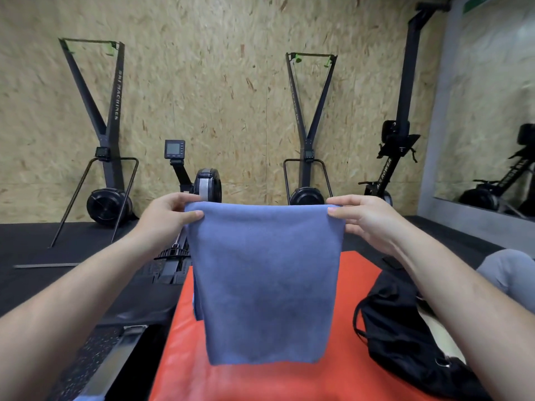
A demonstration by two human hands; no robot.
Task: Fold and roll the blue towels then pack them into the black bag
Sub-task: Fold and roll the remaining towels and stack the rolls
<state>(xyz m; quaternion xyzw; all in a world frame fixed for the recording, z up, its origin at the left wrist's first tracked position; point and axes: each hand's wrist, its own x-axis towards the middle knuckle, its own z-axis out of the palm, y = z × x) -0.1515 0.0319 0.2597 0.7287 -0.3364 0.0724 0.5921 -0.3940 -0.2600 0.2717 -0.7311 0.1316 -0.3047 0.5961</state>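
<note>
A blue towel [265,285] hangs folded in the air in front of me, above a red mat [356,285]. My left hand [166,215] pinches its top left corner between thumb and fingers. My right hand [362,218] pinches the top right corner the same way. The towel's lower edge hangs just above the mat. The black bag [405,328] lies crumpled on the mat's right side, under my right forearm, partly hidden by it.
A rowing machine [199,183] with a rail runs along the left of the mat. Two ski machines [107,140] stand against the chipboard wall. Another rower [396,146] stands upright at the right. A grey-clad knee [509,273] shows at far right.
</note>
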